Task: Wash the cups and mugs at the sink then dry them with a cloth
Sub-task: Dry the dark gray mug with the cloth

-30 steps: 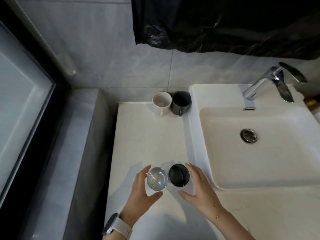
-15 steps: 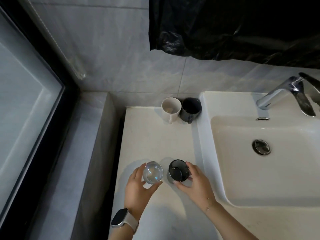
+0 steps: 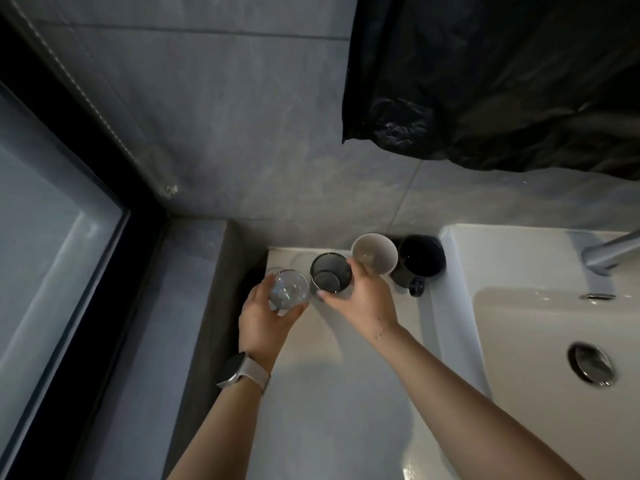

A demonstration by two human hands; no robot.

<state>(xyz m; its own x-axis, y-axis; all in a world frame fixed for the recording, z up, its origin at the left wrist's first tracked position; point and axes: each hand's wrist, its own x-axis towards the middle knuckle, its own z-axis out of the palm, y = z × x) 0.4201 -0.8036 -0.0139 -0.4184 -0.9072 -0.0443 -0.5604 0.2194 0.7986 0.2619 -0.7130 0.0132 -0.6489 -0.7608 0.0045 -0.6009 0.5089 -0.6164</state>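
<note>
My left hand (image 3: 265, 318) grips a clear glass cup (image 3: 288, 293) at the back left of the white counter (image 3: 329, 393). Beside it, my right hand (image 3: 363, 299) holds a dark tinted glass cup (image 3: 330, 277), fingers curled round its rim and side. Both cups are upright, close together, near the back wall. A white mug (image 3: 374, 252) stands just right of the dark cup, touching my right fingers. A black mug (image 3: 420, 259) with its handle toward me stands next to the white one. Whether the held cups rest on the counter is unclear.
The white sink basin (image 3: 554, 341) with its metal drain (image 3: 592, 363) lies to the right. A chrome faucet (image 3: 613, 252) juts in at the right edge. A black plastic sheet (image 3: 491, 77) hangs on the grey tiled wall. A grey ledge (image 3: 173, 323) and window are on the left.
Both hands closed on the two glass cups at the counter's front and carried them back to the rear, beside the white and black mugs. The camera leaned forward and left.
</note>
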